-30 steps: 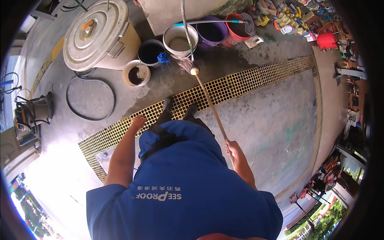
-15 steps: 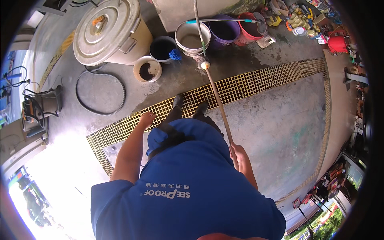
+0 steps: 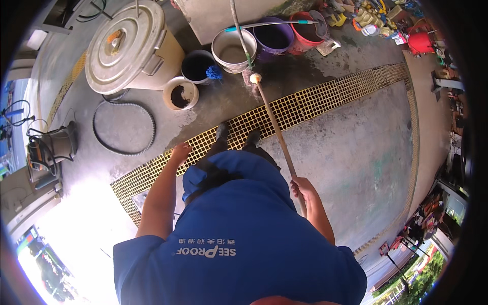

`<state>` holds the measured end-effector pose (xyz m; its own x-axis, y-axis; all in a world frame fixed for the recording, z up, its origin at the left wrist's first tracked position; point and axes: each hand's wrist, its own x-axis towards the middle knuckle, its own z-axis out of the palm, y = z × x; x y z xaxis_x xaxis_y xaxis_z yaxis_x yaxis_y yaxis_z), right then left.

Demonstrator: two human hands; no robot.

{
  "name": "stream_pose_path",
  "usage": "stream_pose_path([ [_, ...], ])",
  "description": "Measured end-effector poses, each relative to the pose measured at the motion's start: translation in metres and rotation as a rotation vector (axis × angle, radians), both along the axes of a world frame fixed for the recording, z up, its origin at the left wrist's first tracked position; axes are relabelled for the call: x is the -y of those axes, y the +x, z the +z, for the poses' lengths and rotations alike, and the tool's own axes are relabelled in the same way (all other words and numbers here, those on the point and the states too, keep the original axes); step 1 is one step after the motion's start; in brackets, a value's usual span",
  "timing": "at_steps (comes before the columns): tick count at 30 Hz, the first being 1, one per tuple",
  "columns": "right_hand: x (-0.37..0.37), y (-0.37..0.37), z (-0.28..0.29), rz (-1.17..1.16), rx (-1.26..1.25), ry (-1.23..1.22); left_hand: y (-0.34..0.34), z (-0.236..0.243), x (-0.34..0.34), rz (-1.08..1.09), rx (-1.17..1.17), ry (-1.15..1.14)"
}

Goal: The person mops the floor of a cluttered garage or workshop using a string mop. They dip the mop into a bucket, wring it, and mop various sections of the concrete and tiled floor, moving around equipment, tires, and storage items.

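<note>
On the yellow drain grate (image 3: 315,104) that runs slantwise across the wet concrete floor (image 3: 356,157), a person in a blue shirt (image 3: 239,239) stands with both dark shoes (image 3: 222,133) planted on the mesh. The right hand (image 3: 303,188) sits on the near side of the grate, its fingers wrapped tight around a long wooden pole (image 3: 277,137). The pole slants up and away across the grate, and its pale rounded end (image 3: 255,78) lies just past the far edge of the grate, beside a white bucket (image 3: 234,51). The left hand (image 3: 181,152) hangs over the grate to the left of the shoes, holding nothing, its fingers loosely spread and slightly curled.

Beyond the grate, the white bucket stands next to a purple bucket (image 3: 274,38) and a red bucket (image 3: 305,33), with a thin rod with a teal end (image 3: 269,24) resting across their rims. Left of the white bucket, still on the far side of the grate, are a black bucket (image 3: 195,66) with a blue brush (image 3: 214,72) at its rim, a small cream tub (image 3: 180,93) of dark contents, and a large metal bin with a lid (image 3: 127,48). A black hose loop (image 3: 123,127) lies on the floor below the bin, near the left stretch of the grate.
</note>
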<state>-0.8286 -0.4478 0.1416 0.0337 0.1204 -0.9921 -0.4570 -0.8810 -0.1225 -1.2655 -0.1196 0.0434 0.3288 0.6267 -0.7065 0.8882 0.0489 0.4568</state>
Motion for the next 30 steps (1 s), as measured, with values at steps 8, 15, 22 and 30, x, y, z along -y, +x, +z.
stream_pose_path([
  [8,0.029,0.005,-0.082,0.159,0.193,-0.074,-0.001,-0.02,0.0,-0.253,0.07,0.089],
  [15,-0.015,0.009,0.019,0.104,-0.009,0.372,0.018,-0.03,-0.031,-0.029,0.058,0.008],
  [22,-0.07,0.012,0.063,-0.312,-0.211,0.46,0.037,-0.037,-0.014,-0.068,0.089,0.044],
  [30,-0.181,0.031,0.047,0.498,0.475,1.051,0.011,-0.038,0.004,-0.232,0.061,0.054],
])
